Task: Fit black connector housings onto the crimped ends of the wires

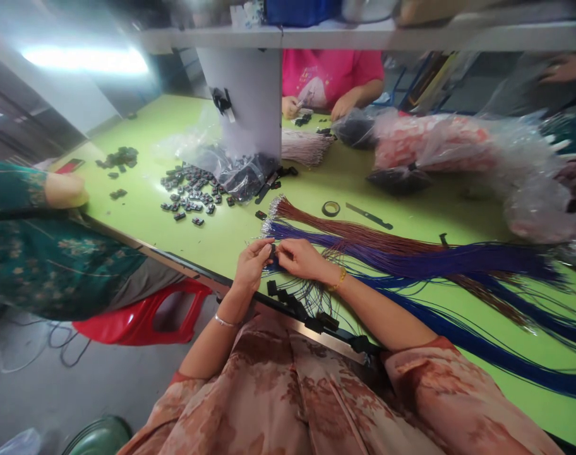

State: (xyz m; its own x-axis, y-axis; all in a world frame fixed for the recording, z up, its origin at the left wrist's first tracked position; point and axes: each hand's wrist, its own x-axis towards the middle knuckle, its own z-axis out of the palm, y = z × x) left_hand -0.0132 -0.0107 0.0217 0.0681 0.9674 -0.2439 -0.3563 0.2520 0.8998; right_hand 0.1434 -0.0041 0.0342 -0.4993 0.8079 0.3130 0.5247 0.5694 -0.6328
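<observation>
Plugs [292,303], black, with thin wires, are seen along the near edge of the green worktop [240,227]. Just past them, a small black block [273,251] is pinched by the left hand [252,264], with thumb and finger nearly shut. The right hand [300,256] is curled, its tips brought to the block's right side; whether a wire is pinched there too cannot be told. The block is set between both hands, at their fingertips. Blue wires [439,322], purple wires [411,260] and brown wires [335,226] are spread towards the right edge. Farther off, a ring of tape [330,208] is placed beside a flat dark tool [369,216], and loose black blocks [193,189] are heaped towards the left edge. Near the far edge, a clear bag [430,142] is filled with pink things. On a person's pink shirt [330,72], small print is too blurred to be read.
</observation>
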